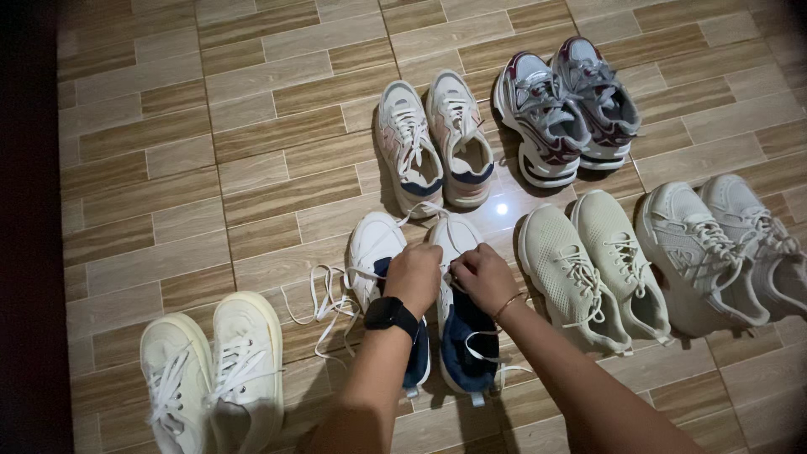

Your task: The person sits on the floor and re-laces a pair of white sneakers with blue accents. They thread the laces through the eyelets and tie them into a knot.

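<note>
A pair of white sneakers with dark blue lining stands on the tiled floor in front of me. My left hand (pixel 414 277), with a black watch on the wrist, and my right hand (pixel 482 277), with a thin bracelet, both pinch the white lace over the right shoe (pixel 461 336) of the pair. The left shoe (pixel 376 252) sits beside it, partly under my left hand. Its loose lace (pixel 324 307) trails out to the left across the floor.
Other pairs stand around: cream sneakers (pixel 214 370) at the near left, white and pink ones (pixel 437 139) behind, grey and maroon ones (pixel 565 105) at the far right, beige knit ones (pixel 593 265) and white chunky ones (pixel 727 244) on the right.
</note>
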